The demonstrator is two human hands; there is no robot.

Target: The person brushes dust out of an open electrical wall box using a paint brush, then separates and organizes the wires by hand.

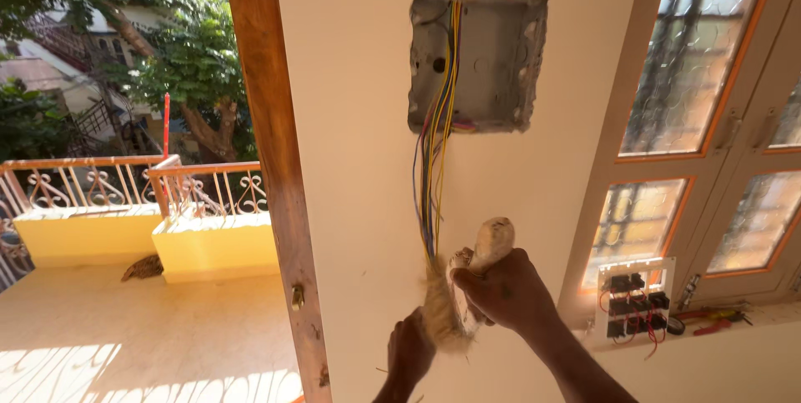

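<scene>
From the head camera, the recessed wall box (477,61) sits open in the plaster with no cover plate on it — a bundle of coloured wires (434,161) comes out of it and hangs down the wall below. Inside the box I see only those wires and bare grey metal. Below the box, the right hand (505,290) is clenched around a pale, dusty brush (467,282) whose bristles meet the wire ends. The left hand (409,349), lower still, looks curled by the bristles — whether it grips them I cannot tell. A switch plate (636,301) with its own wiring leans on the sill, right of the box, so fitting looks undone.
</scene>
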